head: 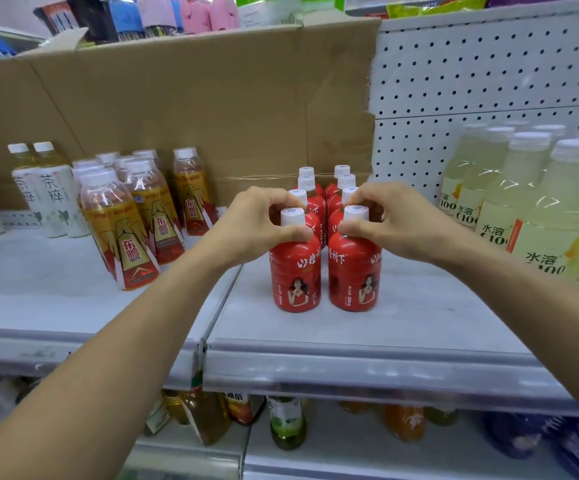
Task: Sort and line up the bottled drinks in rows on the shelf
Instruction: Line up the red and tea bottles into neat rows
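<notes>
Two rows of red bottles [295, 271] are lined up on the shelf [402, 320]; the front pair's necks are grasped by fingers of the left hand [260, 223] and right hand [388, 220]; the gold bottles [135, 251] are judged not yet straightened.

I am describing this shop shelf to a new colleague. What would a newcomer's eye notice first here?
Two rows of small red plastic bottles with white caps stand mid-shelf; the grip of the left hand and of the right hand each pinch a front bottle's neck. Gold-labelled clear bottles cluster to the left, pale yellow drink bottles to the right, a brown cardboard sheet behind the red rows.
</notes>
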{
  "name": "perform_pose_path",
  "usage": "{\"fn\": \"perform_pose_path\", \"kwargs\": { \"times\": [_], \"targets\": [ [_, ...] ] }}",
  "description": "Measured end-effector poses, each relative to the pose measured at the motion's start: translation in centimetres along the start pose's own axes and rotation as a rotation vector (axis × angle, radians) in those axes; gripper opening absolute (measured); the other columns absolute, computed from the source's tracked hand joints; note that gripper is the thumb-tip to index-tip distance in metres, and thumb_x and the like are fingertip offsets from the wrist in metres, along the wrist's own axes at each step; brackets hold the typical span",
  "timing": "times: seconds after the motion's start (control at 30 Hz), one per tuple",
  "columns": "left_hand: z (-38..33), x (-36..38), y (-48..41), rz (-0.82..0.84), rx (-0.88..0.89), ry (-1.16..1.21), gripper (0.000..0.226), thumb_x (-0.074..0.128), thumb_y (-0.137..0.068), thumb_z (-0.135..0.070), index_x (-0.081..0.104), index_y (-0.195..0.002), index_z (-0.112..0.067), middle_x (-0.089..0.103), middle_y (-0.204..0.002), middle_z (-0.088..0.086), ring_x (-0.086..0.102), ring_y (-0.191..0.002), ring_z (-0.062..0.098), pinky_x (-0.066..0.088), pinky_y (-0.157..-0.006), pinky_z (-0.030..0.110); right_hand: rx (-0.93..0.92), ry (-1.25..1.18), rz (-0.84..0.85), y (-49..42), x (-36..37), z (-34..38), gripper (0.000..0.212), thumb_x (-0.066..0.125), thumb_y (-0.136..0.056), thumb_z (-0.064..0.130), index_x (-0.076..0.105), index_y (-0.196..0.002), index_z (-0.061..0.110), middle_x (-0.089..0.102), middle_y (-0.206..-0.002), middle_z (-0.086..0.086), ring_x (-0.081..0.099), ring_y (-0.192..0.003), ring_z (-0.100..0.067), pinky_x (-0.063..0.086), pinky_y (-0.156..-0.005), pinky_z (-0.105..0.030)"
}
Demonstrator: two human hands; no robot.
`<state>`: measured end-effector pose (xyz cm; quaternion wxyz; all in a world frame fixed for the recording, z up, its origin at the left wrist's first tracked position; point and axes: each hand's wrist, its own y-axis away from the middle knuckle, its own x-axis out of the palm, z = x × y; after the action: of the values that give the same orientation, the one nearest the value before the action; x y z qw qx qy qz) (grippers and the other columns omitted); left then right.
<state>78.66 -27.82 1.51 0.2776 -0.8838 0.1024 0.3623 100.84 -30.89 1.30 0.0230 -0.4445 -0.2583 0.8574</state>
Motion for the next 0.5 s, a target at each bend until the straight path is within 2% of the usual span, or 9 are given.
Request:
{"fn": "perform_pose_path", "kwargs": {
  "times": [0.1, 0.17, 0.2, 0.27, 0.33, 0.4, 0.5],
  "targets": [
    [0.2, 0.1, -0.1, 0.007, 0.016, 0.001, 0.041, 0.084, -0.077, -0.023, 0.071, -0.115, -0.015, 0.070, -0.095, -0.010, 0.066, -0.082, -0.003, 0.056, -0.075, 0.018, 0.008, 0.014, -0.019, -0.1, 0.4, 0.0, 0.019, 0.074, -0.085, 0.033, 0.067, -0.094, 0.017, 0.060, -0.085, 0.013, 0.055, -0.075, -0.001, 0.043, -0.065, -0.020],
    [0.4, 0.2, -0.2, -0.004, 0.025, -0.004, 0.043, 0.083, -0.078, -0.024, 0.070, -0.118, -0.015, 0.067, -0.097, -0.014, 0.063, -0.084, -0.006, 0.055, -0.079, 0.018, 0.023, 0.029, -0.049, -0.1, 0.8, -0.3, 0.023, 0.074, -0.084, 0.038, 0.066, -0.097, 0.020, 0.060, -0.086, 0.014, 0.055, -0.075, -0.003, 0.043, -0.068, -0.026],
    [0.6, 0.4, -0.1, -0.029, 0.029, -0.002, 0.044, 0.083, -0.079, -0.025, 0.069, -0.121, -0.016, 0.065, -0.097, -0.016, 0.061, -0.081, -0.009, 0.053, -0.078, 0.016, 0.040, 0.027, -0.085, 0.1, 1.1, -0.4, 0.028, 0.073, -0.084, 0.042, 0.065, -0.102, 0.022, 0.060, -0.088, 0.013, 0.055, -0.077, -0.007, 0.044, -0.072, -0.030],
    [1.2, 1.1, 0.5, -0.119, 0.010, 0.052, 0.052, 0.081, -0.081, -0.028, 0.063, -0.129, -0.021, 0.063, -0.101, -0.012, 0.060, -0.086, -0.005, 0.053, -0.081, 0.020, 0.093, -0.054, -0.181, 1.1, 1.8, -0.8, 0.044, 0.070, -0.083, 0.049, 0.057, -0.118, 0.025, 0.059, -0.093, 0.012, 0.056, -0.083, -0.010, 0.047, -0.077, -0.035],
    [2.2, 2.8, 1.9, -0.203, -0.048, 0.149, 0.069, 0.083, -0.078, -0.033, 0.050, -0.138, -0.026, 0.058, -0.114, -0.006, 0.058, -0.102, 0.005, 0.053, -0.085, 0.024, 0.159, -0.214, -0.222, 2.7, 2.9, -1.4, 0.062, 0.074, -0.079, 0.050, 0.046, -0.130, 0.029, 0.058, -0.102, 0.010, 0.057, -0.090, -0.003, 0.046, -0.080, -0.028],
    [3.1, 5.0, 3.4, -0.196, -0.127, 0.196, 0.090, 0.089, -0.068, -0.038, 0.038, -0.142, -0.029, 0.048, -0.126, -0.006, 0.053, -0.113, 0.008, 0.051, -0.093, 0.026, 0.218, -0.338, -0.152, 4.1, 4.4, -2.0, 0.077, 0.081, -0.074, 0.044, 0.038, -0.136, 0.031, 0.056, -0.113, 0.009, 0.054, -0.097, 0.007, 0.043, -0.080, -0.016],
    [3.9, 6.9, 4.2, -0.165, -0.220, 0.162, 0.097, 0.094, -0.060, -0.036, 0.033, -0.137, -0.034, 0.038, -0.128, -0.009, 0.047, -0.117, 0.007, 0.042, -0.100, 0.025, 0.246, -0.381, -0.078, 4.9, 6.4, -2.9, 0.083, 0.087, -0.069, 0.033, 0.038, -0.136, 0.029, 0.059, -0.117, 0.011, 0.055, -0.098, 0.011, 0.043, -0.080, -0.010]
  ]
}}
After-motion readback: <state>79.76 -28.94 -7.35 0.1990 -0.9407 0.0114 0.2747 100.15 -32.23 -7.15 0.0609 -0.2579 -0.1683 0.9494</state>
